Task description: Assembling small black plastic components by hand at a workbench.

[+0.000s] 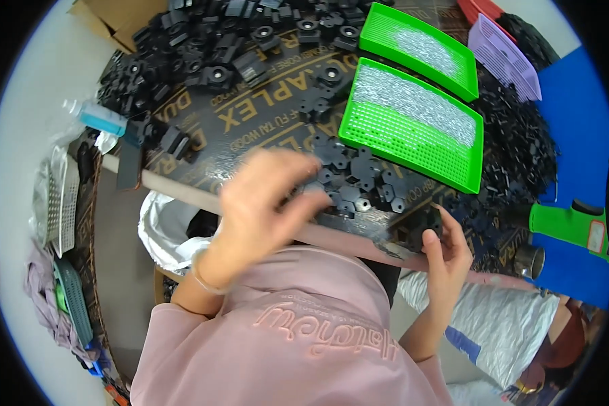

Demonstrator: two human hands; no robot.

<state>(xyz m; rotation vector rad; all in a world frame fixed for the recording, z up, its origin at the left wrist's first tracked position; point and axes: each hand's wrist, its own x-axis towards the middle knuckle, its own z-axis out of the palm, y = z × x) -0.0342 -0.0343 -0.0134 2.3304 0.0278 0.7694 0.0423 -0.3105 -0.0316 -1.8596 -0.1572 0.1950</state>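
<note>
My left hand, smeared by motion, hangs over the near table edge with thumb and fingers apart; nothing shows between them. Close beyond its fingertips lies a cluster of small black plastic parts, some hexagonal with holes. At the near edge on the right, my right hand pinches a black plastic part between thumb and fingers. Its exact shape is hard to make out. Beyond the cluster stands a green basket, partly filled with small silvery metal pieces.
A second green basket stands farther back beside a purple basket. Black blocks cover the far left, and small black pieces heap up at right. A green-handled tool, metal cup and blue-liquid bottle flank the work area.
</note>
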